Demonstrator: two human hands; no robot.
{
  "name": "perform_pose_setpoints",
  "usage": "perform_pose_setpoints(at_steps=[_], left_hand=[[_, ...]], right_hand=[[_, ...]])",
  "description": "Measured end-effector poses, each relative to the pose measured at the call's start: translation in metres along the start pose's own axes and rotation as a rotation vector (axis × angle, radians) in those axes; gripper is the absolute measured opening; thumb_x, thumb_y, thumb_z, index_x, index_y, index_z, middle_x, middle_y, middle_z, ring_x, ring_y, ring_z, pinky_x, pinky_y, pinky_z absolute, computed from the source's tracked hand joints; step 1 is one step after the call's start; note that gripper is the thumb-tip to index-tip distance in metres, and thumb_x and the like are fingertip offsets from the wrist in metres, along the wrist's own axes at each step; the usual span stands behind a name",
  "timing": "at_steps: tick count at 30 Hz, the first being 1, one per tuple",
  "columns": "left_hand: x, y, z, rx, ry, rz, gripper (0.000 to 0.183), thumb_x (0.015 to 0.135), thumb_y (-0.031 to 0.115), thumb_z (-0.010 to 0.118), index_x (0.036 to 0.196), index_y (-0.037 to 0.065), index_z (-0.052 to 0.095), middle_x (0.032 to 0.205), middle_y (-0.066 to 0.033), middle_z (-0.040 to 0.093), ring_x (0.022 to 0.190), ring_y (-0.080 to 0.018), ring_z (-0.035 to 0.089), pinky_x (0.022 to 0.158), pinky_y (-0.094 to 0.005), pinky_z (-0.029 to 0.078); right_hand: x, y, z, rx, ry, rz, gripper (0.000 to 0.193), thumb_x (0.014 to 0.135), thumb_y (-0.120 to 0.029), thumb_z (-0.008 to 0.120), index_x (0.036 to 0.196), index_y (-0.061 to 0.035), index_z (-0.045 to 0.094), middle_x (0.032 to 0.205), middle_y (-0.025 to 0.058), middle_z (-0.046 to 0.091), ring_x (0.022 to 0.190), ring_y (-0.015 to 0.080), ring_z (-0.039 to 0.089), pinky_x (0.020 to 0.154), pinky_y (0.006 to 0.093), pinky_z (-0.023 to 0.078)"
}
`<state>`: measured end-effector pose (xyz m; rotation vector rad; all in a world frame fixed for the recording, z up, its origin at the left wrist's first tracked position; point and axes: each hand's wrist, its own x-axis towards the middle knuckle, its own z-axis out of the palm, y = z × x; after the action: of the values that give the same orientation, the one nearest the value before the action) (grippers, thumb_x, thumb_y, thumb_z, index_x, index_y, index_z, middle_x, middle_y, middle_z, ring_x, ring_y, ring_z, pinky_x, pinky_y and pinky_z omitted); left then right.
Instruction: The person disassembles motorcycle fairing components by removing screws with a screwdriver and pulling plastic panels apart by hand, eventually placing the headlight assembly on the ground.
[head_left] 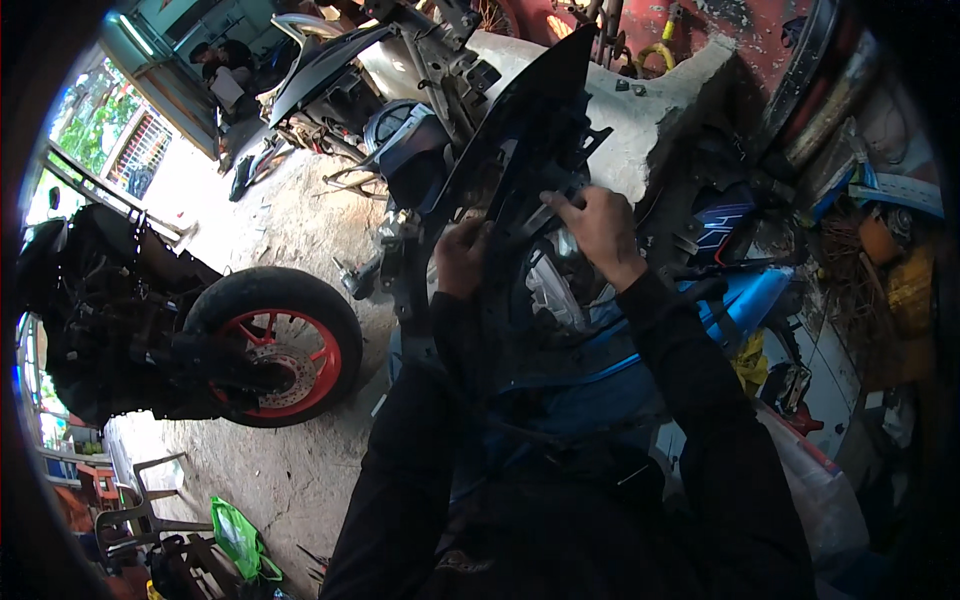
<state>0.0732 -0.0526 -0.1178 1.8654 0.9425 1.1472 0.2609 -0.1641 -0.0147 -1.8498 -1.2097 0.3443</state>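
Note:
A large black plastic motorcycle panel (530, 130) stands tilted in front of me, its pointed end reaching up and away. My left hand (462, 260) is closed around its left edge, with the fingertips partly in shadow. My right hand (605, 235) is closed in a pinch at the panel's inner right side, thumb toward a flat grey strip (538, 218). Whatever lies between those fingers is too small and dark to make out. Below the hands sits a clear, light-coloured plastic part (552, 285), like a lamp housing, among blue bodywork (745, 300).
On the left stands a motorcycle wheel with a red rim (325, 365) and black tyre. More stripped motorcycle parts (410, 135) lie ahead beside a concrete block (640, 130). A green bag (238, 538) and plastic chair (140, 505) are at lower left. People (228, 65) sit far back.

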Motion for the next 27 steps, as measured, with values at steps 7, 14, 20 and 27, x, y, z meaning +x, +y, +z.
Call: perform_pose_setpoints(at_steps=[7, 14, 20, 27], left_hand=[[-0.007, 0.002, 0.001, -0.161, -0.017, -0.057, 0.024, 0.083, 0.020, 0.065, 0.095, 0.000, 0.066, 0.082, -0.0124, 0.067, 0.077, -0.0162, 0.064, 0.069, -0.0283, 0.048], [-0.008, 0.013, -0.001, -0.031, -0.025, -0.018, 0.023, 0.084, 0.019, 0.064, 0.095, 0.000, 0.066, 0.078, -0.0111, 0.067, 0.071, -0.0135, 0.063, 0.067, -0.0273, 0.047], [-0.011, 0.001, -0.005, -0.112, -0.043, -0.042, 0.024, 0.084, 0.020, 0.063, 0.097, 0.000, 0.066, 0.079, -0.0102, 0.067, 0.071, -0.0129, 0.063, 0.068, -0.0268, 0.048], [-0.011, -0.007, -0.010, -0.070, -0.131, -0.125, 0.030, 0.088, 0.027, 0.058, 0.105, 0.002, 0.064, 0.092, -0.0123, 0.067, 0.086, -0.0147, 0.062, 0.077, -0.0302, 0.047]], right_hand=[[0.065, -0.012, -0.029, -0.525, 0.423, -0.626, 0.037, 0.065, -0.025, 0.075, 0.095, -0.0064, 0.062, 0.100, 0.0122, 0.059, 0.100, 0.0296, 0.051, 0.085, 0.0386, 0.042], [0.098, 0.005, -0.028, -0.481, 0.270, -0.612, 0.038, 0.066, -0.017, 0.073, 0.102, -0.0067, 0.064, 0.097, 0.0114, 0.060, 0.096, 0.0308, 0.051, 0.087, 0.0382, 0.042], [0.106, 0.005, -0.034, -0.450, 0.038, -0.567, 0.028, 0.071, -0.015, 0.062, 0.097, -0.0042, 0.063, 0.089, 0.0134, 0.063, 0.091, 0.0311, 0.056, 0.082, 0.0395, 0.046], [0.103, 0.011, -0.026, -0.512, 0.095, -0.707, 0.030, 0.068, -0.009, 0.062, 0.098, -0.0050, 0.060, 0.090, 0.0144, 0.062, 0.088, 0.0338, 0.058, 0.079, 0.0411, 0.046]])
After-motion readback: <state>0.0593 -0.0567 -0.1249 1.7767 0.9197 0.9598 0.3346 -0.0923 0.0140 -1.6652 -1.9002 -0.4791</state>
